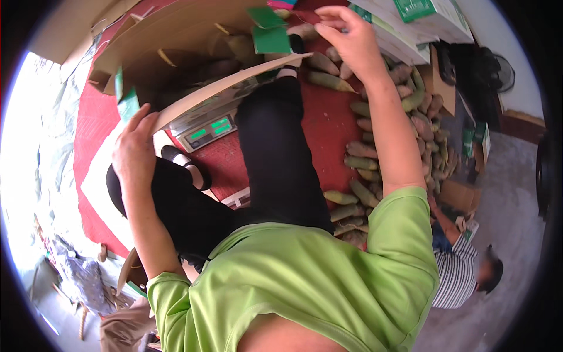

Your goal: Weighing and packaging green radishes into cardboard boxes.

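A large open cardboard box stands in front of me, with green pieces at its corners. Its shaded inside holds several radish-like roots, hard to make out. My left hand is closed on the box's near left corner. Raised beyond the box's right end, my right hand has thumb and fingertips drawn together. A thin reddish strand shows by them, but what they hold is unclear. Under the box's near side sits a scale with lit green displays.
Many long green and pinkish radishes lie on the red mat to my right. White and green cartons stand at the far right. A person in a striped shirt is at the lower right. My knees flank the scale.
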{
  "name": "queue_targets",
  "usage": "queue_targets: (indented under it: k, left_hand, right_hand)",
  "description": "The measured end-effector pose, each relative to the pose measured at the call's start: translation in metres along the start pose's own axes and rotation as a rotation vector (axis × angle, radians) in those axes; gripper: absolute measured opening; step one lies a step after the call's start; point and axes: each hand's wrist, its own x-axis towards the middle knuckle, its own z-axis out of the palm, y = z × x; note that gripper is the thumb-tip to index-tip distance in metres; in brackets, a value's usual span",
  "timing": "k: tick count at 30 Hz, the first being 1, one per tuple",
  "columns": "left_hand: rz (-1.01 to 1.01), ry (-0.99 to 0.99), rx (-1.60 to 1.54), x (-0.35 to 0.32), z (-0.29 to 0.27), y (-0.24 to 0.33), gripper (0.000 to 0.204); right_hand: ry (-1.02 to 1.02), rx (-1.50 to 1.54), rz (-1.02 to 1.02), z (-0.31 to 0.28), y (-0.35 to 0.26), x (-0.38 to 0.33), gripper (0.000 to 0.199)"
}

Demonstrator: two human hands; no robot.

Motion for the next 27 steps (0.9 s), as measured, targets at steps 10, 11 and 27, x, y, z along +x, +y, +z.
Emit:
queue_targets:
  k: [10, 11, 27]
  left_hand:
    - [0.052, 0.049, -0.027, 0.001, 0.005, 0.001, 0.029]
    - [0.048, 0.044, -0.046, 0.003, 0.007, 0.001, 0.029]
    - [0.093, 0.07, -0.057, 0.003, 0.009, -0.001, 0.037]
  right_hand:
    - [0.021, -0.358, 0.665, -0.061, 0.223, -0.228, 0.024]
    - [-0.047, -0.451, 0.711, -0.06, 0.242, -0.255, 0.024]
    - [-0.526, -1.13, 0.865, -0.048, 0.294, -0.34, 0.059]
